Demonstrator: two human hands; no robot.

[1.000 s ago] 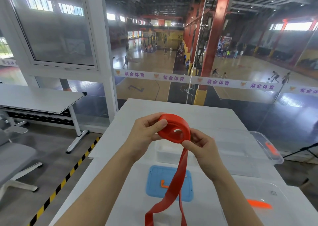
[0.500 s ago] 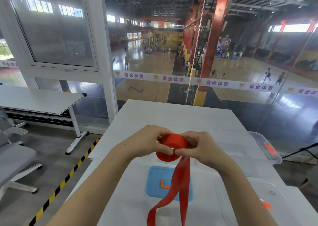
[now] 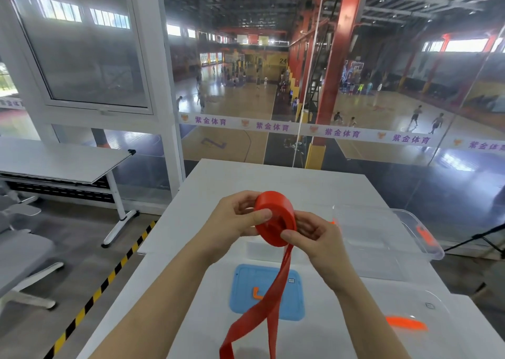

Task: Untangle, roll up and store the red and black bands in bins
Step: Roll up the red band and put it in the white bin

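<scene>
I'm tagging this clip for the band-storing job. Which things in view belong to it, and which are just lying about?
Job: red band, part-rolled, held by left hand and right hand; clear bin behind them on the white table.
Lying about: blue lid, side table, grey chair.

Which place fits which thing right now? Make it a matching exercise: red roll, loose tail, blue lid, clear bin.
Things
1. red roll
2. loose tail
3. blue lid
4. clear bin

Places
a. flat on the white table, below the hands
b. gripped between left hand and right hand
c. on the table, right of the hands
d. hanging down from the roll

Pairs: 1-b; 2-d; 3-a; 4-c
</scene>
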